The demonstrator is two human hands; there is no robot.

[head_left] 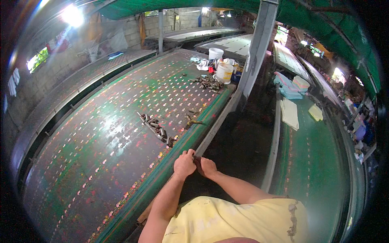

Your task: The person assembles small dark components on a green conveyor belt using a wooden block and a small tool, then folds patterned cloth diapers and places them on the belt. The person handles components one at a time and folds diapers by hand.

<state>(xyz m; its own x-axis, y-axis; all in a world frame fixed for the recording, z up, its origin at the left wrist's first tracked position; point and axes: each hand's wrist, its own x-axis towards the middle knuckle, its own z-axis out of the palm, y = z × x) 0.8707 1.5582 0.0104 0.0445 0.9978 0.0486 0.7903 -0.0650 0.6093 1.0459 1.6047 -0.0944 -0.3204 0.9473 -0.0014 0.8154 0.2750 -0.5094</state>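
Observation:
My left hand (185,164) and my right hand (208,167) meet at the metal rail (219,121) along the right edge of the long printing table (77,162). Both sets of fingers are curled in around a small dark piece (197,159), mostly hidden between them; I cannot make out what it is. Just beyond, on the tabletop, lies a loose row of short, dark metal pieces (154,124). A brownish metal piece (193,120) rests near the table edge. Farther off is a bigger heap of similar dark pieces (207,83).
A white bucket (216,53) and a paint-stained white bucket (224,73) stand at the table's far corner. A grey post (256,48) rises beside them. Across the dark aisle (239,150), a green table (316,162) carries folded cloths (289,113).

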